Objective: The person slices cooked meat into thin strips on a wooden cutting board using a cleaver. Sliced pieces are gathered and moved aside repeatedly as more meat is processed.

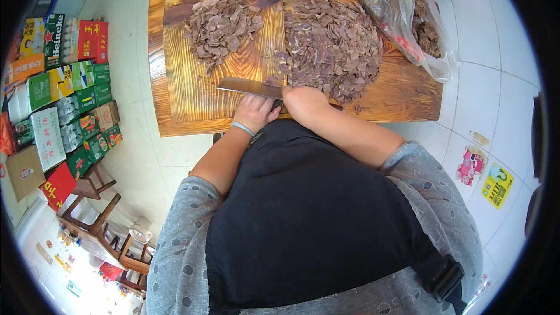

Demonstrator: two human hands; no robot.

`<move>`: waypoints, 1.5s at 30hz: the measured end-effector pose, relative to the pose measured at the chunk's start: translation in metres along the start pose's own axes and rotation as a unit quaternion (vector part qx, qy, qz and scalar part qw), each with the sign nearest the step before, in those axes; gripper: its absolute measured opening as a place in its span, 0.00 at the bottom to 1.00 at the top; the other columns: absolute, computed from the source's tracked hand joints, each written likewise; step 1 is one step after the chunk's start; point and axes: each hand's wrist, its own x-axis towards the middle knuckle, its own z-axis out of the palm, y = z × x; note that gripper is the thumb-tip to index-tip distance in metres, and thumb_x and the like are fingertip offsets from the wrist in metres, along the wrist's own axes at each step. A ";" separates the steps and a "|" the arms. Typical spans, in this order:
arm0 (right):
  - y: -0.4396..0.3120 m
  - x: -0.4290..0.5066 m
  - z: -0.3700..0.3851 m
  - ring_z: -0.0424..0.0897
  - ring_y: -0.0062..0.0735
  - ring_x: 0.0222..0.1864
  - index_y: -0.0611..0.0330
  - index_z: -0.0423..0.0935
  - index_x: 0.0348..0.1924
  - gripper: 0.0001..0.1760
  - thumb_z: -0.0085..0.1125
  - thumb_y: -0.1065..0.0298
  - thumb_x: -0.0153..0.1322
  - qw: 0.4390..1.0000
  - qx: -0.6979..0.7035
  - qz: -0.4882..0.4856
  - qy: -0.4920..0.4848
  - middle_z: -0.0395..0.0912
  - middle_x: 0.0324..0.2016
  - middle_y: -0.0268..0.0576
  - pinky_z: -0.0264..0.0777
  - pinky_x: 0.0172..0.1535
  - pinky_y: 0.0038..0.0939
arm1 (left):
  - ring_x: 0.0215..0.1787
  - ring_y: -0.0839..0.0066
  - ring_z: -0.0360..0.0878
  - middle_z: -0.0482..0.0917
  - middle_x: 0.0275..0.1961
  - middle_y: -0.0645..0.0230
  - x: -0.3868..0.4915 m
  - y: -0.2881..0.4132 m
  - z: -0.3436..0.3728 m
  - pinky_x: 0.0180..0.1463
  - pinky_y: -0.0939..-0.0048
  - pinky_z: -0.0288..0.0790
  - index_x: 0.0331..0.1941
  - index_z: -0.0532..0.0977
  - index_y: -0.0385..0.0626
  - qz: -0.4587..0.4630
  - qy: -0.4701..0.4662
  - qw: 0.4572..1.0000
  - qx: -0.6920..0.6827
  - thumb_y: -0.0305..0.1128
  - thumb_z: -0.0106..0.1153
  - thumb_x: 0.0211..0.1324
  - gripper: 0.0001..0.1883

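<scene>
My right hand (305, 101) is closed around the handle of a cleaver (249, 86), whose broad blade points left above the wooden board (188, 100). Just below the blade rests my left hand (256, 113), at the near edge of the board, fingers partly hidden by the blade; a small dark piece shows by its thumb, and whether it holds this I cannot tell. Beyond the blade lies a smaller pile of thinly sliced brown meat (221, 26) on the board. A larger pile of sliced meat (337, 48) spreads to the right, on the table (407, 105).
An open clear plastic bag (393, 13) holding dark meat chunks (426, 37) sits at the table's right corner. Stacked drink cartons and boxes (89, 98) stand along the left, with wooden stools (94, 183) nearby. A white tiled wall (477, 78) rises on the right.
</scene>
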 end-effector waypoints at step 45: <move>-0.004 0.021 -0.001 0.86 0.57 0.40 0.67 0.81 0.38 0.11 0.52 0.71 0.69 0.998 0.008 -0.067 0.003 0.84 0.35 0.62 0.79 0.43 0.51 | 0.44 0.64 0.80 0.81 0.40 0.66 0.000 0.001 -0.002 0.47 0.64 0.76 0.43 0.82 0.45 0.001 0.030 0.999 -0.034 0.38 0.72 0.47 0.19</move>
